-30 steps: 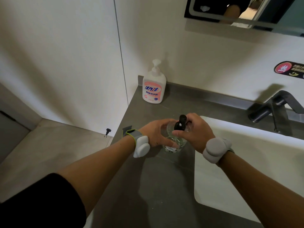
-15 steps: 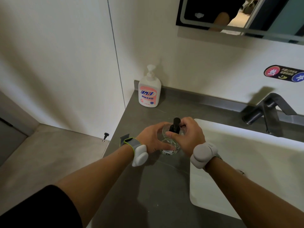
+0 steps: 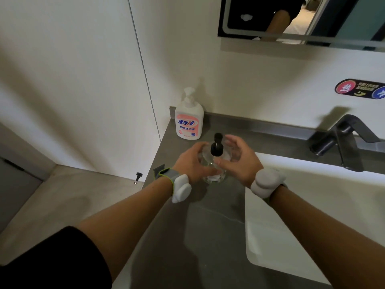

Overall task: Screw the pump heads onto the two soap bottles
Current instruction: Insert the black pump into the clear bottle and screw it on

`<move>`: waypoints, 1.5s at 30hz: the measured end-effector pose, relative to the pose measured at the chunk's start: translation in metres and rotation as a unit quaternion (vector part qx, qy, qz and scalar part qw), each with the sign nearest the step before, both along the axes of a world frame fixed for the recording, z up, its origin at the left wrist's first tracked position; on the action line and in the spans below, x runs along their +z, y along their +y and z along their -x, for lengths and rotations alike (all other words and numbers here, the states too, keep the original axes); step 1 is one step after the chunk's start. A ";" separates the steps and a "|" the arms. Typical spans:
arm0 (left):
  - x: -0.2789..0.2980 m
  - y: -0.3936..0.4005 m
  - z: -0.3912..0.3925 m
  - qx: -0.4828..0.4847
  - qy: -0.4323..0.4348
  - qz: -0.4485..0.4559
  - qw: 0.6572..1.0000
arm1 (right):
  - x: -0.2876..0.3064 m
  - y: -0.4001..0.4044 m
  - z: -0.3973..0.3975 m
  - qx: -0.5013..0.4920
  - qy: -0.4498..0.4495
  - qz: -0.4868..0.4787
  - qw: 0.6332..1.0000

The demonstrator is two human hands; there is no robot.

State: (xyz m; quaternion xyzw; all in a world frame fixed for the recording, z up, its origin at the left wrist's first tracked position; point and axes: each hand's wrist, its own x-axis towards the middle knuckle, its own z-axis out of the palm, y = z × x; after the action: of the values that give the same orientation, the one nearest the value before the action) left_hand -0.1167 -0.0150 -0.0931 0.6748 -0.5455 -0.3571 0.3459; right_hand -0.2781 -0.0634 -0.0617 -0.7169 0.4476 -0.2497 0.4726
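Note:
A clear glass soap bottle (image 3: 226, 157) stands on the grey counter (image 3: 208, 226), with a black pump head (image 3: 217, 147) sitting upright in its neck. My left hand (image 3: 192, 164) wraps the bottle's left side. My right hand (image 3: 239, 158) is beside the bottle on the right, fingers spread, thumb near the glass and off the pump. A white soap bottle (image 3: 189, 122) with a pink label and a white pump head (image 3: 189, 95) on top stands at the counter's back left corner.
A white sink basin (image 3: 312, 205) lies right of the bottles, with a dark faucet (image 3: 341, 140) behind it. A mirror (image 3: 302, 19) hangs on the wall above. The counter's left edge drops to a floor with a door stop (image 3: 138, 176).
My right hand has let go of the black pump head and opened beside the bottle. The left hand still holds the glass bottle. The camera tilted slightly.

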 end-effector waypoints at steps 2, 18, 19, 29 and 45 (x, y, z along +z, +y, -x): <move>0.003 -0.013 -0.005 0.011 0.015 0.009 1.000 | -0.001 -0.008 -0.002 -0.013 -0.020 -0.018 1.000; -0.006 -0.093 -0.005 0.011 0.048 0.035 0.998 | -0.020 -0.088 -0.023 -0.125 0.008 0.011 0.992; -0.008 -0.097 -0.005 0.016 0.050 0.030 0.998 | -0.021 -0.091 -0.024 -0.131 0.005 0.005 0.991; -0.009 -0.116 -0.002 0.006 0.056 0.055 0.997 | -0.022 -0.114 -0.029 -0.132 0.016 -0.001 0.991; -0.021 -0.083 0.001 0.013 0.018 0.109 0.994 | -0.014 -0.092 -0.008 -0.150 0.047 -0.051 0.986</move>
State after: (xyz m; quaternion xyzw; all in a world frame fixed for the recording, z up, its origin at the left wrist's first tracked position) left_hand -0.1173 -0.0982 -0.1145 0.6340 -0.5659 -0.3029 0.4313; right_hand -0.2702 -0.1558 -0.0759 -0.6275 0.5837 -0.2605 0.4446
